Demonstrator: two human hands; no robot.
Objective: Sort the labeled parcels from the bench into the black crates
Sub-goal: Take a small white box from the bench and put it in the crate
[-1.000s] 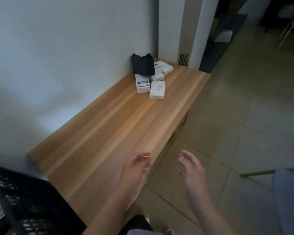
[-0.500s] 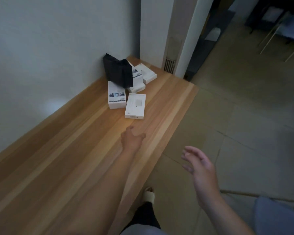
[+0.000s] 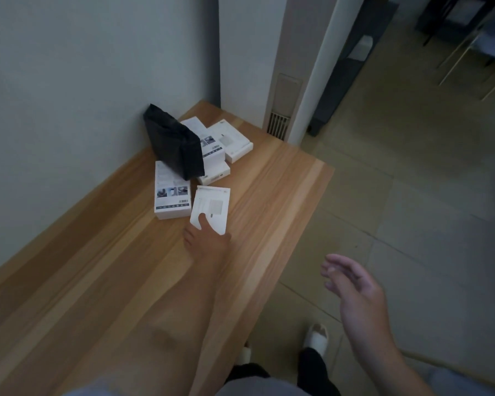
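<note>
On the bench (image 3: pixel 269 201), left hand (image 3: pixel 207 241) grips the near edge of a flat white box (image 3: pixel 212 208), thumb on top. Box long axis runs away from the person, toward the corner. Right hand (image 3: pixel 355 284) loosely open, holding nothing, over the floor.

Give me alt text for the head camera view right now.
The person's left hand reaches across a wooden bench and grips the near edge of a white box, thumb on top. Behind it lie more white boxes and a black pouch by the wall; the right hand hangs open over the floor.
</note>
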